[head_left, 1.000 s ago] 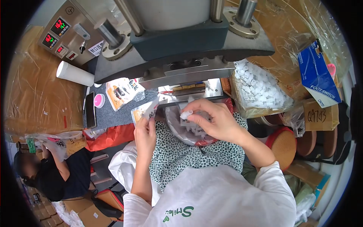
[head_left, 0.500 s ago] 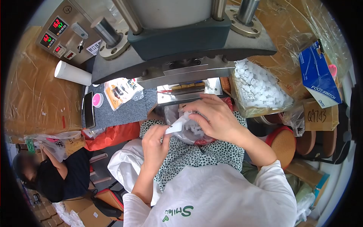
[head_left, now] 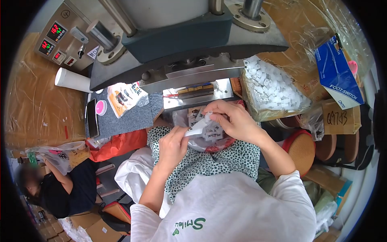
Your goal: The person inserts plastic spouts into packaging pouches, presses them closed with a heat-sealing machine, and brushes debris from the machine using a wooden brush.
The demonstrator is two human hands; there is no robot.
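My left hand (head_left: 173, 146) pinches the lower end of a small white spout pouch (head_left: 196, 128) with dark print. At the pouch's upper end, the thumb and fingers of my right hand (head_left: 238, 124) close on a short white plastic spout (head_left: 209, 114). Whether the spout sits inside the pouch's mouth I cannot tell. Beneath both hands, a clear plastic bag (head_left: 197, 143) rests on my lap, with several printed pouches (head_left: 213, 132) in it. Just beyond my fingers lies the bright metal lower plate (head_left: 224, 89) of a press, under its raised upper bar (head_left: 193, 79).
A box of loose white spouts (head_left: 276, 84) stands to the right, near a blue foot switch box (head_left: 336, 72). On the grey mat (head_left: 141, 117) at left are a printed pouch (head_left: 125, 99), a pink-lidded jar (head_left: 100, 107) and a phone (head_left: 92, 123). Another person (head_left: 60, 183) sits at far left.
Both hands have shifted slightly to the right with the pouch and spout. My right fingers now pinch around the spout. The surroundings have slid slightly left in view.
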